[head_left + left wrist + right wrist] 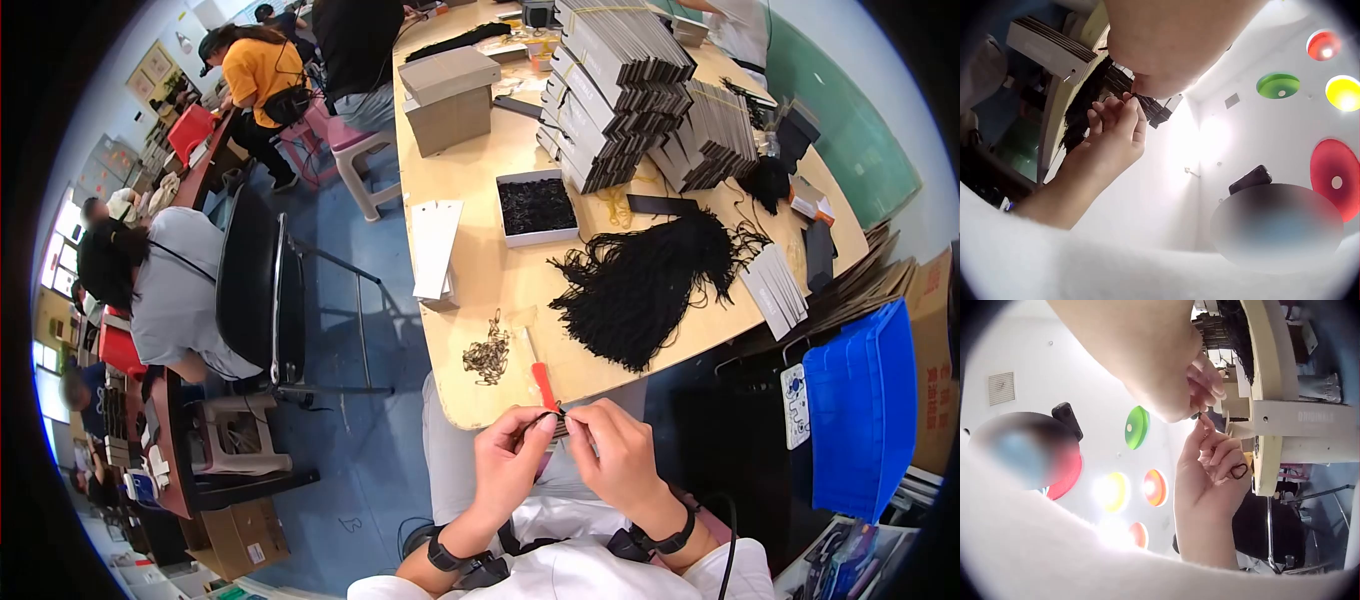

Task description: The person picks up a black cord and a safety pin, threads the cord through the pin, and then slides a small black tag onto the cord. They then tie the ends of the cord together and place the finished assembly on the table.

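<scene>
At the near table edge, both hands meet fingertip to fingertip around a thin black cord. The left hand (512, 455) pinches the cord between thumb and fingers; a small black loop (1239, 470) of it hangs out by its fingers in the right wrist view. Against it, the right hand (615, 450) pinches too, with the cord's end mostly hidden in the fingertips. A red-handled tool (542, 385) lies just beyond the hands. Grey cards with a hole (1047, 50) show behind the hands in the left wrist view; what supports them is unclear.
On the table (460, 190) lie a pile of metal pins (487, 355), white cards (435, 245), a box of black pieces (538, 207), a heap of black cords (640, 290) and tall card stacks (610, 100). A blue bin (860, 410) stands at right, a chair (262, 290) at left.
</scene>
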Demonstrator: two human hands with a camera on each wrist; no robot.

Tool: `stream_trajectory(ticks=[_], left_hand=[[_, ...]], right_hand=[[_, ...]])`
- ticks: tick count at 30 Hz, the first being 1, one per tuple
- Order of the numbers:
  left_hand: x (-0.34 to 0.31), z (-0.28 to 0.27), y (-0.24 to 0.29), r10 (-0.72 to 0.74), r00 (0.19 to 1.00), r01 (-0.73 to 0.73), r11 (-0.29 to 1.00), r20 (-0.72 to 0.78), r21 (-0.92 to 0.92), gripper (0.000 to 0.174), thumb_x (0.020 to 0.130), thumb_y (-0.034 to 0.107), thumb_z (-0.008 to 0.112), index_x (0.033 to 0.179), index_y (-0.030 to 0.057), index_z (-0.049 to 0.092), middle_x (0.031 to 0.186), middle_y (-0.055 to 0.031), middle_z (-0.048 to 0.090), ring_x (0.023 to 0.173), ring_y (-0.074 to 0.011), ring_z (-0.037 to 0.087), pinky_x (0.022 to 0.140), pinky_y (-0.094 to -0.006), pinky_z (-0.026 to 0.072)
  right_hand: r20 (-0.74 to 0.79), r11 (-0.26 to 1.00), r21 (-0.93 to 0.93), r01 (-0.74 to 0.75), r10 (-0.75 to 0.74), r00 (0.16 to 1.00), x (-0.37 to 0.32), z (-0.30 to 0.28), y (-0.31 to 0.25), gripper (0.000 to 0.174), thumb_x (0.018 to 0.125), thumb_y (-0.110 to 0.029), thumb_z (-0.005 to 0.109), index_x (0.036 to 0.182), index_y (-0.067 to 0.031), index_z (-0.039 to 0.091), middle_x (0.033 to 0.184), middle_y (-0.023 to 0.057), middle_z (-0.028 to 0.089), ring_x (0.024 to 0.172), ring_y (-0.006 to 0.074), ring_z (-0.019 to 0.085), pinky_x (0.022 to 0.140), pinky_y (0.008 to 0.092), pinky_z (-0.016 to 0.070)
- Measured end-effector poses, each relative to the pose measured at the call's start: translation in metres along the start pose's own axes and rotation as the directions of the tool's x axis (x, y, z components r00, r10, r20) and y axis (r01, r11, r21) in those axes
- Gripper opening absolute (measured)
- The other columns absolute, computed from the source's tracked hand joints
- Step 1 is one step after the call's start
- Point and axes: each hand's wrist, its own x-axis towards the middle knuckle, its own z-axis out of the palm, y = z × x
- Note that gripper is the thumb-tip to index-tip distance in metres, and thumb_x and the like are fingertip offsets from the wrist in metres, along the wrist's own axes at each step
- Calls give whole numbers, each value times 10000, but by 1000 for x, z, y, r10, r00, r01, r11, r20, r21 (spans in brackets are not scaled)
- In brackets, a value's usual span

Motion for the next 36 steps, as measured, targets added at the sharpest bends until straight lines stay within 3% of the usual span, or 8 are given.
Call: stream_trajectory(ticks=[5, 12, 18, 24, 26, 29, 32, 36], left_hand=[[1, -2, 4, -146, 988, 149, 986, 47, -77, 133, 913, 108, 616, 986, -2, 632, 720, 56, 536, 559, 12, 410, 469, -159, 300], [1, -6, -3, -30, 995, 29, 1000, 99, 13, 124, 913, 92, 612, 988, -7, 617, 683, 69, 521, 542, 16, 394, 464, -157, 296], [0, -5, 0, -67, 994, 66, 998, 91, 20, 114, 908, 78, 618, 978, -12, 622, 666, 80, 484, 551, 14, 388, 476, -152, 294], [-1, -8, -4, -3, 995, -18, 977, 98, 211, 105, 899, 61, 621, 965, -20, 626, 705, 86, 486, 628, 17, 388, 541, -147, 303], [-2, -9, -3, -24, 991, -6, 975, 131, 224, 116, 903, 70, 620, 979, -18, 615, 703, 89, 480, 623, 16, 385, 545, -147, 303], [-3, -9, 1, -95, 983, 73, 988, 159, 136, 122, 904, 72, 617, 987, -17, 607, 717, 85, 484, 627, 9, 389, 551, -153, 313], [-5, -7, 1, -115, 980, 121, 992, 165, -25, 112, 901, 64, 624, 987, -7, 616, 799, 68, 537, 677, 17, 415, 573, -144, 325], [-4, -7, 2, -116, 978, 124, 992, 175, -33, 108, 904, 54, 617, 992, -9, 620, 795, 74, 534, 693, 17, 424, 600, -140, 340]], right_hand=[[16, 999, -18, 29, -29, 999, 1, 0, 1, 91, 790, 40, 636, 839, -3, 572, 698, 98, 563, 535, 225, 569, 473, 308, 440], [111, 980, 165, -114, 97, 989, -1, -3, 9, 104, 813, -11, 636, 901, -21, 581, 771, 108, 609, 661, 276, 622, 557, 343, 488], [87, 992, 114, 54, -64, 994, 0, -6, 16, 117, 812, 23, 649, 909, 22, 584, 754, 121, 618, 622, 251, 623, 539, 303, 485], [162, 989, -19, 146, -141, 977, 2, -11, 19, 146, 799, -17, 656, 927, -9, 585, 802, 104, 627, 658, 248, 637, 545, 314, 505], [187, 972, 205, -113, 75, 979, -2, -7, 18, 128, 813, -14, 644, 925, -7, 583, 792, 109, 619, 639, 232, 632, 540, 294, 500], [239, 871, 371, -324, 247, 939, -5, -6, 14, 112, 822, -5, 632, 923, -6, 585, 785, 117, 614, 629, 232, 625, 537, 292, 495], [202, 908, 335, -251, 192, 961, -4, -10, 10, 84, 834, 26, 624, 915, 22, 601, 801, 95, 624, 616, 139, 603, 519, 235, 464], [148, 974, 207, -86, 56, 987, -5, -10, 12, 86, 823, 34, 630, 904, 24, 605, 791, 102, 629, 601, 153, 603, 521, 246, 472]])
